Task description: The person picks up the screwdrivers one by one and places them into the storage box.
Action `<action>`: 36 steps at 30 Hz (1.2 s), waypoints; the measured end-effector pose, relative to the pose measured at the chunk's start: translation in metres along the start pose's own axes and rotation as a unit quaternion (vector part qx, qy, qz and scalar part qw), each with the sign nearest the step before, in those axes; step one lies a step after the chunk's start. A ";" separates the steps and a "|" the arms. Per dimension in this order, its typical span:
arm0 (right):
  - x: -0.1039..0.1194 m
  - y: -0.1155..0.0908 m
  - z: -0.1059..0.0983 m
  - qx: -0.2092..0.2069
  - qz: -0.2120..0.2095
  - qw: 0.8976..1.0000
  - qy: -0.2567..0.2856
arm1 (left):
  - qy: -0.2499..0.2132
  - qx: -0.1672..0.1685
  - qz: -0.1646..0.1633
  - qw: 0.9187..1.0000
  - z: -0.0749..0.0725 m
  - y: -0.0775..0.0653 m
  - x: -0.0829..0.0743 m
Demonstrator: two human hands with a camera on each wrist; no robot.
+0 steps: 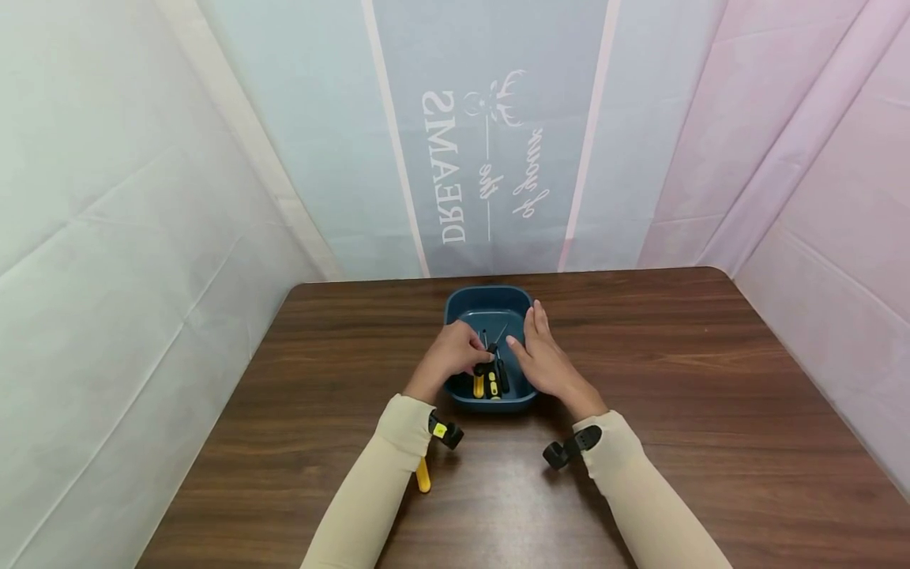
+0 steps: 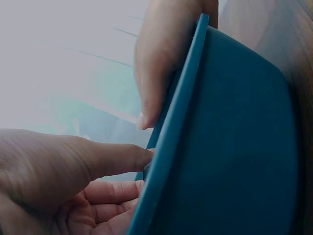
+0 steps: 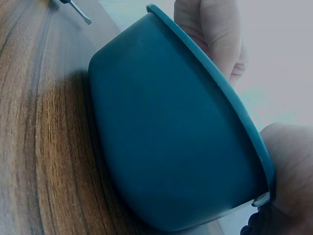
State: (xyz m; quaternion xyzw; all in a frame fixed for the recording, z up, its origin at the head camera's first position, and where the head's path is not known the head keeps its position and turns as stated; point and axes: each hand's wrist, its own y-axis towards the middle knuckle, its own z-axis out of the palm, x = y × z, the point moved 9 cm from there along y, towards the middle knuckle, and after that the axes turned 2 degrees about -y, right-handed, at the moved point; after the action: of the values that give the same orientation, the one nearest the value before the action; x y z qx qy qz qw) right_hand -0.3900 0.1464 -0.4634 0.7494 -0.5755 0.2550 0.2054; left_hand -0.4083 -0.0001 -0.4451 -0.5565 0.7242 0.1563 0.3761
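Observation:
A dark blue plastic tub (image 1: 490,405) stands on the table with several screwdrivers inside, among them a yellow-handled screwdriver (image 1: 479,386) and a black-and-yellow one (image 1: 494,385). Over the tub's left side reaches my left hand (image 1: 453,350), thumb and fingertips pinching a black-handled screwdriver (image 1: 492,348) whose thin shank points up and right. In the left wrist view the rim partly hides those fingertips. My right hand (image 1: 546,362) rests along the right rim, fingers straight and thumb spread over the inside. The tub's outer wall (image 3: 166,127) fills much of the right wrist view.
Another yellow handle (image 1: 423,476) lies on the table, partly covered by the left forearm. A metal screwdriver shank (image 3: 80,12) shows on the wood in the right wrist view. Fabric curtains (image 1: 490,142) with printed lettering hang behind the brown wooden table (image 1: 682,356) and along both sides.

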 end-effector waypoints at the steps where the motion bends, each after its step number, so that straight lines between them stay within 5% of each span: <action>1: 0.000 0.000 0.000 0.000 0.000 1.000 -0.001 | 0.001 0.000 -0.001 1.000 0.001 0.001 0.000; 36: -0.001 0.000 0.000 -0.006 -0.012 1.000 -0.004 | 0.020 0.025 0.014 0.999 0.027 0.003 -0.011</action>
State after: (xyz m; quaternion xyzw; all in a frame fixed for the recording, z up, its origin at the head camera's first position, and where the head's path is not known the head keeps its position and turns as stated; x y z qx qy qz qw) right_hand -0.3902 0.1473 -0.4646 0.7557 -0.5693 0.2458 0.2107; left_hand -0.4000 0.0259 -0.4556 -0.5395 0.7432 0.1324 0.3730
